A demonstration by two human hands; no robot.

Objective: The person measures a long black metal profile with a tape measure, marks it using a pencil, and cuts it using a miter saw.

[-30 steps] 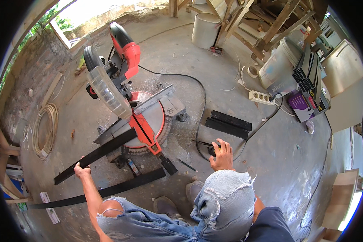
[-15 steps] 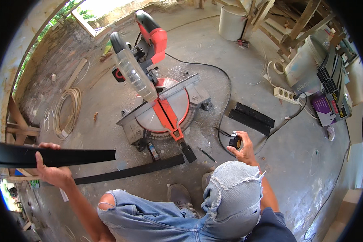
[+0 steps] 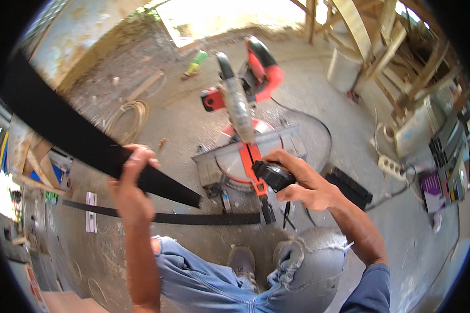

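Observation:
My left hand [image 3: 134, 188] grips a long black strip [image 3: 89, 141] near its end. The strip is raised off the floor and slants up to the far left. My right hand [image 3: 308, 182] holds a black tape measure [image 3: 274, 175] between thumb and fingers, in front of the saw. A red and grey miter saw [image 3: 245, 156] stands on the floor ahead, its head raised. Another black strip [image 3: 209, 219] lies on the floor between the saw and my feet. Short black pieces [image 3: 350, 187] lie to the right, partly behind my right forearm.
A white power strip [image 3: 390, 167] and cables lie at the right, near a purple box [image 3: 432, 191] and a large bucket [image 3: 420, 128]. A coil of pale tubing [image 3: 128, 122] rests at the far left. Wooden frames [image 3: 397, 62] stand at the far right.
My left hand has lifted the black strip and moved right with it, tilting its far end up. My right hand has raised the tape measure and brought it left, before the saw.

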